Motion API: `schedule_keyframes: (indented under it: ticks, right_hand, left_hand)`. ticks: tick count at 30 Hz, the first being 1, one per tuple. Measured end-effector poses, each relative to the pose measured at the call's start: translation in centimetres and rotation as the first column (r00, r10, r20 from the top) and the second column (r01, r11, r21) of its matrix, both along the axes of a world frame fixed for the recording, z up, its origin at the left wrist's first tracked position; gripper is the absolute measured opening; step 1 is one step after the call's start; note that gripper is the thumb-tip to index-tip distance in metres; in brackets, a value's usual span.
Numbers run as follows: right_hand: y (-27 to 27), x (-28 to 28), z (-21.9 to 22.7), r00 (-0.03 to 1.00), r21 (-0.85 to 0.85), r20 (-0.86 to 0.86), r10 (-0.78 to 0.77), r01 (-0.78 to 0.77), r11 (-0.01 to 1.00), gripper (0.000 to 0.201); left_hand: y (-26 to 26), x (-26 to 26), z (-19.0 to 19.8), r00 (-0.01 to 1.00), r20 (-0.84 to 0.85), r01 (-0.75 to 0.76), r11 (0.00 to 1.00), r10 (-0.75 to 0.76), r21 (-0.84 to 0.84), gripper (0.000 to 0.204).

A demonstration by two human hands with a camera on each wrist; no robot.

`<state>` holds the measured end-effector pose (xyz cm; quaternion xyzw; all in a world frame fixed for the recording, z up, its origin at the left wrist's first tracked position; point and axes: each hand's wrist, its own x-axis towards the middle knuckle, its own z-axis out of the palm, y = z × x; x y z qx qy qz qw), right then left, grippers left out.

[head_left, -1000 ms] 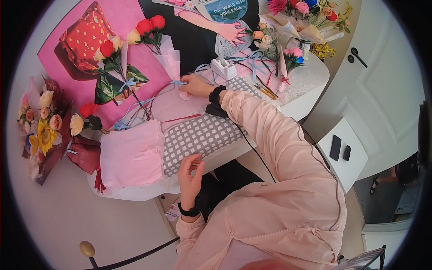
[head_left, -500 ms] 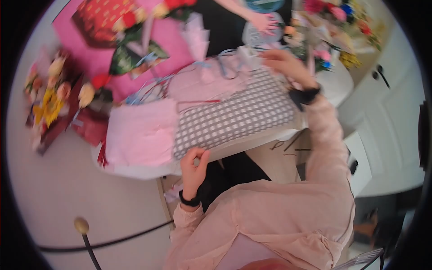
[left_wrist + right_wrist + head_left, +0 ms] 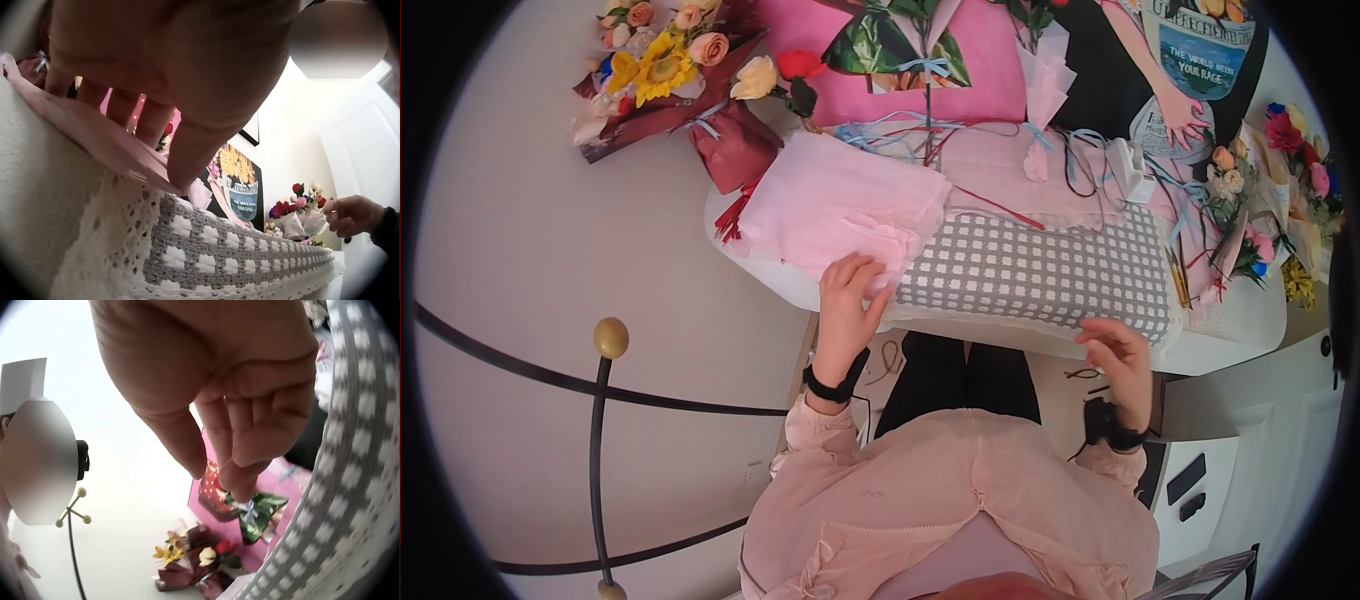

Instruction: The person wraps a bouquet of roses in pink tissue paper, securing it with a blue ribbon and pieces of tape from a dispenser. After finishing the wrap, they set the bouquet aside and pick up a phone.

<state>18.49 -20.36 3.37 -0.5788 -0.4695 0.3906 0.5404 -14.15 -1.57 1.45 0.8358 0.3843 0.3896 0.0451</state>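
Note:
The left hand rests at the front edge of a stack of pink tissue sheets, fingers relaxed over it. In the left wrist view that hand has its fingertips on the pink sheet. My right hand hovers by the front edge of the grey-and-white checked cloth, holding nothing. Seen from the right wrist, the hand has loosely bent fingers with nothing between them.
A burgundy-wrapped bouquet lies at the table's left end. Behind the cloth are ribbons, a white tape dispenser and a rose in pink wrap. More bouquets stand at the right. A black rod with gold knobs is at left.
The right hand has come back from the ribbons and tape dispenser to the cloth's front edge. The left hand has moved onto the pink sheets. The head view has shifted left.

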Motion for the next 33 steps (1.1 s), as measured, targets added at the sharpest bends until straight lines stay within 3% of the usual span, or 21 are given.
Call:
schedule_keyframes:
  ticks: [3,6,9,12,13,15,18,21,23,26,29,33]
  right_hand:
    - [2.9,-3.0,0.7,0.979,0.02,0.045,0.197,-0.198,0.98,0.023]
    - [5.5,-5.3,0.7,0.948,-0.023,-0.012,0.317,-0.317,0.948,0.024]
    - [8.0,-8.8,0.8,0.928,0.041,-0.217,0.302,-0.301,0.953,0.028]
    - [9.1,-10.5,0.1,0.664,0.13,-0.683,0.305,-0.3,0.945,0.031]
    - [9.3,-10.8,0.3,0.711,0.102,-0.664,0.229,-0.217,0.971,0.028]
    - [9.3,-11.3,0.5,0.779,0.051,-0.623,0.065,-0.042,0.998,0.024]
    - [8.0,-8.2,-2.7,0.943,0.042,-0.33,-0.028,0.045,0.998,0.018]
    - [5.3,-5.3,-3.4,0.955,0.043,-0.244,-0.168,0.183,0.982,0.016]
    - [3.1,-3.9,-3.4,0.957,-0.009,-0.22,-0.189,0.191,0.981,0.016]
    - [0.7,-3.3,-2.8,0.95,-0.086,-0.248,-0.191,0.175,0.981,0.016]
    - [-0.6,-3.4,-2.8,0.955,-0.129,-0.222,-0.198,0.173,0.977,0.015]
    - [-2.2,-1.7,-3.5,0.968,-0.147,-0.193,-0.158,0.131,0.98,0.013]
  left_hand:
    - [0.8,-0.3,-1.3,0.978,0.208,0.0,0.988,0.032,-0.154,0.016]
    - [0.1,0.4,0.3,0.879,0.445,-0.15,0.985,0.17,-0.081,0.011]
    - [-0.9,1.9,1.7,0.861,0.506,-0.165,0.968,0.048,0.188,0.011]
    - [-3.7,4.0,1.9,0.931,0.243,0.198,0.934,-0.274,0.297,0.012]
    - [-4.5,4.6,1.8,0.907,0.137,0.343,0.887,-0.398,0.311,0.012]
    - [-6.0,5.4,1.0,0.85,0.056,0.491,0.827,-0.523,0.273,0.024]
    - [-5.6,4.1,0.3,0.826,0.169,0.514,0.841,-0.538,0.167,0.034]
    - [-3.0,0.0,-1.2,0.949,0.148,0.264,0.959,-0.277,0.101,0.044]
    - [-2.1,-2.3,-0.6,1.0,-0.019,0.015,0.993,-0.013,0.115,0.037]
    - [0.3,-4.7,-1.6,0.999,-0.043,-0.019,0.992,0.025,0.122,0.028]
    - [1.5,-4.7,-0.8,0.988,0.154,-0.007,0.997,-0.005,0.075,0.014]
    - [2.3,-3.8,0.0,0.903,0.407,-0.117,0.991,0.134,-0.067,0.006]
